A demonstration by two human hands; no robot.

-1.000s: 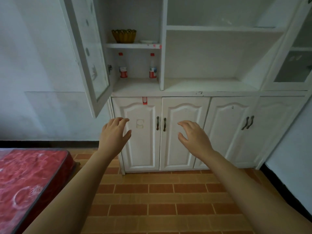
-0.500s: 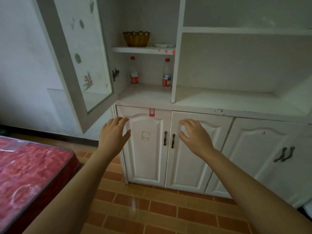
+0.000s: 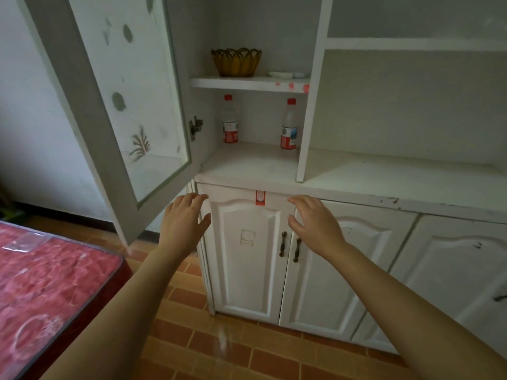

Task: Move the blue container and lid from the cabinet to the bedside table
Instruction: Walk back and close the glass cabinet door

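Observation:
A white cabinet (image 3: pixel 384 185) fills the view ahead, its upper left glass door (image 3: pixel 131 105) swung open. No blue container or lid shows anywhere in view. My left hand (image 3: pixel 183 220) and my right hand (image 3: pixel 315 223) are both raised in front of the lower doors, just below the counter edge, fingers spread and holding nothing. The two lower doors (image 3: pixel 247 256) behind my hands are closed, with dark handles (image 3: pixel 289 245) between them.
Two plastic bottles with red caps (image 3: pixel 230 122) (image 3: pixel 289 126) stand in the open compartment. A yellow basket (image 3: pixel 236 61) and small white dishes (image 3: pixel 279 74) sit on the shelf above. A red mattress (image 3: pixel 49 292) lies at the lower left on the brick-tile floor (image 3: pixel 219 349).
The view has come closer to the cabinet and shifted left. Both hands have risen toward the counter edge, still empty and spread.

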